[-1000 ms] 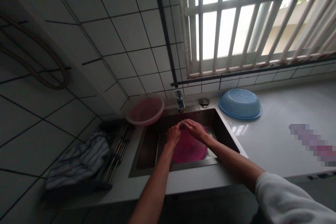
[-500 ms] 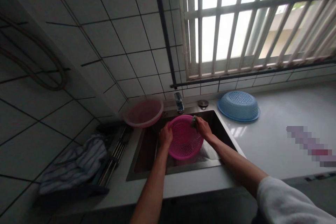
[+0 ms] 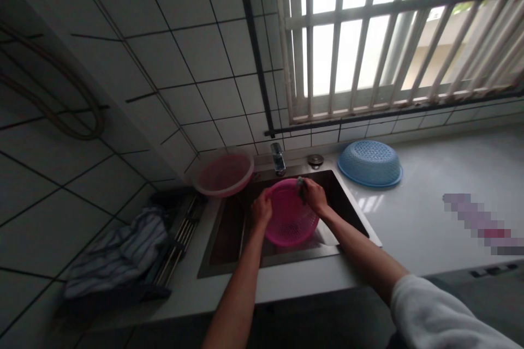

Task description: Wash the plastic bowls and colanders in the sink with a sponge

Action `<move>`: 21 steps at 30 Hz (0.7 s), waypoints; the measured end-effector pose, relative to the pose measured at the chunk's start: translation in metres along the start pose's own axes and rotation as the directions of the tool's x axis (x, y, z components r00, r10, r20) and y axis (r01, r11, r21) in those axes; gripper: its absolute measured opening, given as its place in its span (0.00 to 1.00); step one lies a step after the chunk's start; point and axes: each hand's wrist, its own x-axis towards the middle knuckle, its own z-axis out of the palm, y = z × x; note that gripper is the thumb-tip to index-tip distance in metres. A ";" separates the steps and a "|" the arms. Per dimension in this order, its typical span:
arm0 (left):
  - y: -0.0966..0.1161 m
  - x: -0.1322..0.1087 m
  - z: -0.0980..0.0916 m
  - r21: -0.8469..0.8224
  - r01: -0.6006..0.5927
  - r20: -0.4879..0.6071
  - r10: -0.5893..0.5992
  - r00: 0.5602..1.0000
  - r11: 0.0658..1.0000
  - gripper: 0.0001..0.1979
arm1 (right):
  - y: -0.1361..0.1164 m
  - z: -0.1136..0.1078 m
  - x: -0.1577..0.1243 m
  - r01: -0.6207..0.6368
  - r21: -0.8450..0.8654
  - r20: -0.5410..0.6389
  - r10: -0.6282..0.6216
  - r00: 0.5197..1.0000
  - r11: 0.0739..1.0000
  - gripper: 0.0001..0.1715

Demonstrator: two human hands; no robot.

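A bright pink plastic colander (image 3: 289, 221) is tilted over the steel sink (image 3: 219, 240), its perforated inside turned toward me. My left hand (image 3: 261, 208) is closed on its left rim. At the upper right rim, my right hand (image 3: 314, 196) is closed around a small greyish-green scouring pad (image 3: 301, 188) pressed against the colander. Most of the pad is hidden by the fingers, so its exact kind is hard to make out. The faucet (image 3: 278, 159) stands just behind the colander.
A translucent pink basin (image 3: 225, 173) rests at the sink's back left corner. On the right counter a blue basket (image 3: 370, 163) lies upside down near a drain plug (image 3: 315, 161). A striped cloth (image 3: 118, 253) is draped by a metal rack (image 3: 180, 242) at left. A barred window rises behind.
My right hand and the pad have shifted slightly left along the colander's rim. The colander has turned or tilted a little. My left hand keeps its hold.
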 end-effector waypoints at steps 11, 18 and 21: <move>-0.001 0.003 0.008 -0.056 -0.134 0.010 0.135 0.991 0.989 0.36 | -0.013 -0.002 -0.005 0.116 -0.051 0.177 -0.105 0.979 0.992 0.19; 0.003 -0.001 0.005 0.083 -0.057 0.102 0.048 0.994 0.995 0.18 | -0.026 0.009 -0.007 0.254 0.088 0.175 -0.265 0.948 0.963 0.25; -0.008 0.005 0.002 0.004 0.048 -0.018 -0.048 0.999 0.999 0.18 | -0.006 0.006 -0.001 0.048 0.111 0.079 -0.057 0.995 0.993 0.23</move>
